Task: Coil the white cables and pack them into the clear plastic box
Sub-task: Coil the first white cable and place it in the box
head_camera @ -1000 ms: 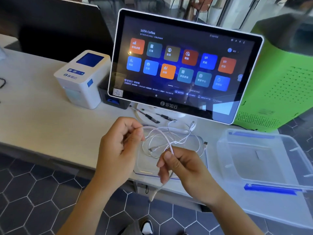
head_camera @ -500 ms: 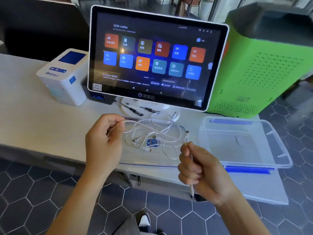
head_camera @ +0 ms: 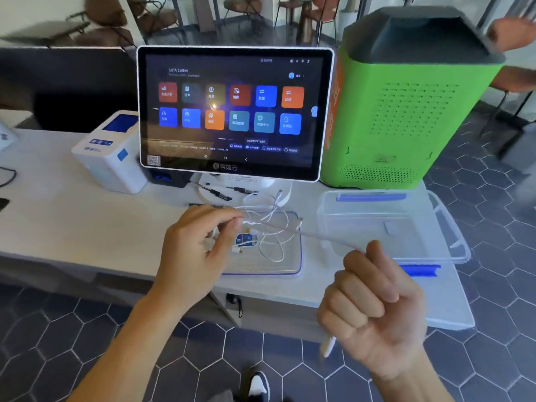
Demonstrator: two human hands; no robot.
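Right hand (head_camera: 374, 311) nearest: closed fist on one white cable (head_camera: 319, 235), plug end poking out below the fist, off the counter edge. The cable runs taut and blurred from the top of the fist to the left hand (head_camera: 191, 248), which pinches it between thumb and fingertips (head_camera: 232, 220); other fingers loosely curled.

Judgement: one cable is being drawn free of the tangle. Keep the pull slow, let it slip through the left pinch so it doesn't drag the rest, then wrap even loops.

The remaining cables (head_camera: 269, 233) are a loose heap on the clear lid (head_camera: 290, 271), with a small blue-labelled item among them. The clear plastic box (head_camera: 406, 227) sits just right of the lid, open, nothing in it yet. Behind: touchscreen terminal (head_camera: 232, 111), green machine (head_camera: 406, 111).
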